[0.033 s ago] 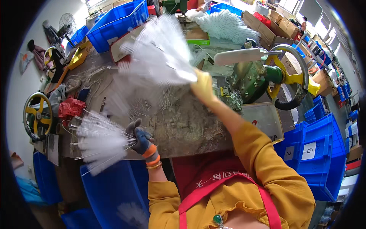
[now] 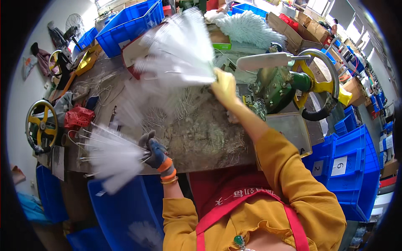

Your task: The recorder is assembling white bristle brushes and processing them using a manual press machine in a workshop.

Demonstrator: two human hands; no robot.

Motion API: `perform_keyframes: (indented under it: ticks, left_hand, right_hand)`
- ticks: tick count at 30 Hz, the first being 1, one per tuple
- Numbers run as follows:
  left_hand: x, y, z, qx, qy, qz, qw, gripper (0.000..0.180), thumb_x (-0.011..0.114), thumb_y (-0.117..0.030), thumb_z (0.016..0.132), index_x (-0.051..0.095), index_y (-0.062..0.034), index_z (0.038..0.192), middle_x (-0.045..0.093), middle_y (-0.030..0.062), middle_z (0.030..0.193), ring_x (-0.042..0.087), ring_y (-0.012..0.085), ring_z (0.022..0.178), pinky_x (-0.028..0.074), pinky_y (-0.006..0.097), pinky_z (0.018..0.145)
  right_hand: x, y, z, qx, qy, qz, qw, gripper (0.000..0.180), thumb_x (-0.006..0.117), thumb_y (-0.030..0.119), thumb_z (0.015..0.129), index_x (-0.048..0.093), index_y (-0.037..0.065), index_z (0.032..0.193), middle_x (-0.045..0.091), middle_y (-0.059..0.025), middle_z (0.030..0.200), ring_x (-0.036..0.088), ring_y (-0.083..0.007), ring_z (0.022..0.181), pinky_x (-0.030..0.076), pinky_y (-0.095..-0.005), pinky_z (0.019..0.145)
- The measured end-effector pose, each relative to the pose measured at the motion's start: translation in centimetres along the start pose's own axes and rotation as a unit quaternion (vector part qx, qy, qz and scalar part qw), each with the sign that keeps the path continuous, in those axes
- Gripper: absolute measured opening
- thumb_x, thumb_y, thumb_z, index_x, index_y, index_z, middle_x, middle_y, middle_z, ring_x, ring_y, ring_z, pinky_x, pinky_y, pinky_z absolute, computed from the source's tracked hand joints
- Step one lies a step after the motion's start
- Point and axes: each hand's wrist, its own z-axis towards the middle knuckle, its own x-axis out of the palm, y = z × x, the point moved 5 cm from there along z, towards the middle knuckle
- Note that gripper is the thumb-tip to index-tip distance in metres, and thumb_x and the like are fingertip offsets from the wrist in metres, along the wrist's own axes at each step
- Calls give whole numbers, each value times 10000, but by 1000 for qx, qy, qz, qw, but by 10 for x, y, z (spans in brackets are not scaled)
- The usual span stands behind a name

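Observation:
My left hand [image 2: 155, 151], in a grey-and-orange glove, grips the thin wire stems of a fanned bunch of white bristle brushes [image 2: 113, 157]. That bunch spreads leftward past the bench edge. Farther out over the bench, my right hand [image 2: 225, 88] is closed round the stem end of a bigger bunch of white bristle brushes [image 2: 178, 50], which fans up and to the left, smeared by motion. Between the two, more white bristles look blurred above the bench, and I cannot tell which bunch they belong to. Loose wire stems [image 2: 182, 106] lie on the worn bench [image 2: 201, 146].
A green hand-wheel machine [image 2: 274, 90] stands at the right, beside a shallow tray [image 2: 289, 131]. Blue crates [image 2: 343, 167] are stacked right of me; another blue bin [image 2: 121, 209] sits below the bench edge. At the back are a blue crate [image 2: 130, 31] and a pale bristle pile [image 2: 251, 31].
My right hand has shifted slightly, and its bunch of brushes has swung a little. The bunch in my left hand has dipped and blurred; the left hand itself stays nearly in place.

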Motion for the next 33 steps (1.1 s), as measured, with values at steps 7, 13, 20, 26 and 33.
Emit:
perform_keyframes:
  ticks: [7,13,20,26,33]
  left_hand:
    - [-5,53,-18,-83,-9,88,993,235,470,-66,798,501,18,1016,554,85,763,517,116,486,459,234,460]
    - [-13,44,-22,-112,-31,19,993,270,461,-73,807,480,9,1063,562,170,913,520,126,456,463,246,464]
    - [-4,42,-21,-123,-49,53,990,272,456,-82,812,470,-2,1071,561,168,891,522,129,457,459,256,462]
    - [-14,46,-23,-138,-46,50,988,252,443,-81,817,467,3,1053,561,168,871,533,148,480,461,257,472]
    - [-10,43,-24,-105,-22,70,992,239,442,-85,818,488,11,1032,565,153,861,546,149,519,464,252,485]
  right_hand:
    - [28,-70,38,112,99,-238,960,164,435,119,730,566,50,798,575,-187,801,554,-351,791,440,-420,700]
    - [31,-65,25,260,75,-157,950,213,470,161,720,574,74,884,590,-164,853,560,-324,845,434,-401,747]
    - [46,-41,4,143,33,109,983,158,561,74,666,571,14,811,581,-168,773,570,-304,753,441,-368,651]
    - [104,-8,-23,139,198,-123,963,495,590,382,690,491,-61,889,558,-218,851,567,-317,796,454,-389,677]
    - [117,3,-14,134,197,-158,958,552,566,222,688,369,-128,1067,567,-210,845,565,-299,820,460,-357,673]
